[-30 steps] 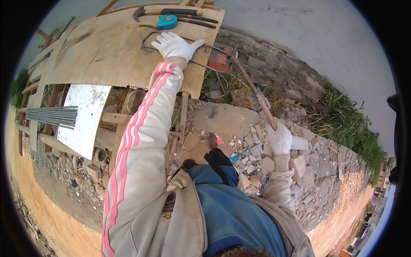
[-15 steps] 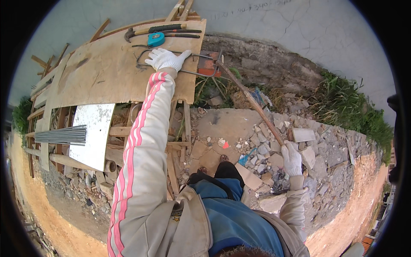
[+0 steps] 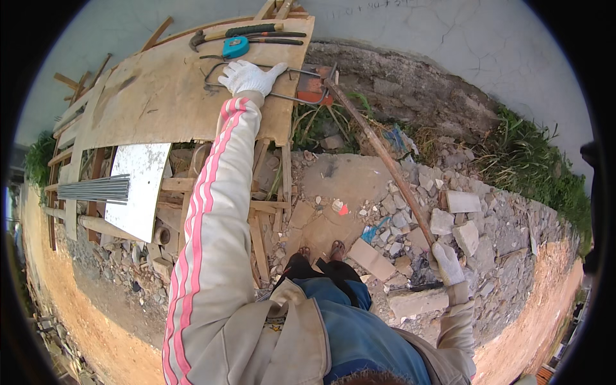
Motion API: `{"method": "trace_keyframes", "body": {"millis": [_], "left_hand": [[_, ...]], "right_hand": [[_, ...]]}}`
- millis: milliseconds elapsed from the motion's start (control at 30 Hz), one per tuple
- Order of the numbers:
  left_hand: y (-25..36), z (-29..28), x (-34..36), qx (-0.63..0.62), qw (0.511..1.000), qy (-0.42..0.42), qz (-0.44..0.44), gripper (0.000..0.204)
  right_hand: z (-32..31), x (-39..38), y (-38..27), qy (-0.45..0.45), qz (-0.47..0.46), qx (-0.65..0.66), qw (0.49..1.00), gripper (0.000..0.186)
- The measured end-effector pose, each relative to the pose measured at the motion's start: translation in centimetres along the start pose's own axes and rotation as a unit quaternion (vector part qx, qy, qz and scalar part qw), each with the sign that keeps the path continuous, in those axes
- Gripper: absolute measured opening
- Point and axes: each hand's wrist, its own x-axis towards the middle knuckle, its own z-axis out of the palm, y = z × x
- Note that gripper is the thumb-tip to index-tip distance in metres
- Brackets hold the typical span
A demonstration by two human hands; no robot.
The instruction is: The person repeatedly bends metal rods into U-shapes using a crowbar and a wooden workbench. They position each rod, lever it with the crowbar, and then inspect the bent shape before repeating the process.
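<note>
My left hand (image 3: 249, 77), in a white knit glove, lies flat with fingers and thumb spread over a bent steel rod frame (image 3: 280, 95). This frame rests on a plywood board (image 3: 173, 96), its right end reaching an orange metal block (image 3: 312, 85) at the board's edge. At the lower right, my right hand (image 3: 448, 263), also gloved, is closed round the near end of a long brown pole (image 3: 388, 160). The pole slants up to the left, and its far end meets the block. Beyond my left hand are a teal tape measure (image 3: 235, 47) and a hammer (image 3: 237, 32).
Dark-handled pliers-like tools (image 3: 279, 41) lie near the hammer. Straight steel rods (image 3: 96, 188) sit on a white panel (image 3: 138, 221) at the left. Broken rubble (image 3: 410, 218) covers ground around my feet (image 3: 321, 251). Grass (image 3: 513, 151) grows along the grey wall (image 3: 449, 38).
My right hand has moved nearer my body and slightly right, bringing the pole's near end with it. My left hand stays on the bent rod. The view has shifted slightly.
</note>
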Motion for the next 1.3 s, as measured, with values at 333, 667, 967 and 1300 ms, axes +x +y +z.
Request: {"method": "trace_keyframes", "body": {"millis": [333, 667, 967, 1300], "left_hand": [[-0.4, 0.5, 0.3, -0.05, 0.999, 0.022, 0.002, 0.143], [-0.4, 0.1, -0.1, -0.066, 0.997, 0.033, 0.005, 0.137], [-0.5, 1.8, 0.6, -0.081, 0.995, 0.053, 0.012, 0.141], [-0.6, 0.4, 0.5, -0.06, 0.998, -0.002, 0.016, 0.141]], "right_hand": [[18.7, -8.7, -0.3, 0.162, -0.053, -0.05, 0.984, 0.045], [19.7, -10.2, -2.8, 0.007, 0.062, 0.219, 0.974, 0.034], [32.2, -9.7, -2.0, -0.108, 0.054, 0.384, 0.915, 0.033], [29.4, -8.0, 0.5, -0.206, 0.073, 0.45, 0.866, 0.046]]}}
